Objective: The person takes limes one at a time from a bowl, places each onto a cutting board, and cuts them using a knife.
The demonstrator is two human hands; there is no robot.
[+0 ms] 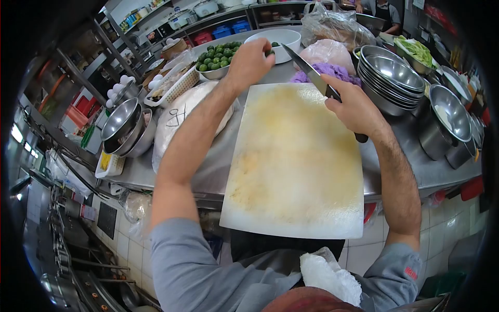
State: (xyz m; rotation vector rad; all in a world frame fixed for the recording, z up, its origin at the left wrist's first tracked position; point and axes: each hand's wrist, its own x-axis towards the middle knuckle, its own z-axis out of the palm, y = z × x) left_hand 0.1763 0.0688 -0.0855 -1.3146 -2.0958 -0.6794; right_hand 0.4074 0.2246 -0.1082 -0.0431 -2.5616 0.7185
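Observation:
My left hand (251, 63) is raised over the far edge of the board, its fingers closed around a small green lime (269, 52). Just left of it, a bowl heaped with green limes (214, 57) stands partly behind my forearm. A white bowl (285, 37) lies beyond my fingers, with some green fruit in it. In my right hand (357, 104) is a kitchen knife (307, 68), gripped by its black handle, the blade slanting up and to the left. Below both hands lies a stained white cutting board (296, 166), with nothing on top of it.
Stacked metal bowls (390, 78) stand at the right, near metal pots (442, 130). A purple cloth (327, 73) and plastic bags (335, 26) lie behind the board. On the left are a wrapped white bundle (182, 114), a white basket (179, 86) and more metal bowls (122, 122).

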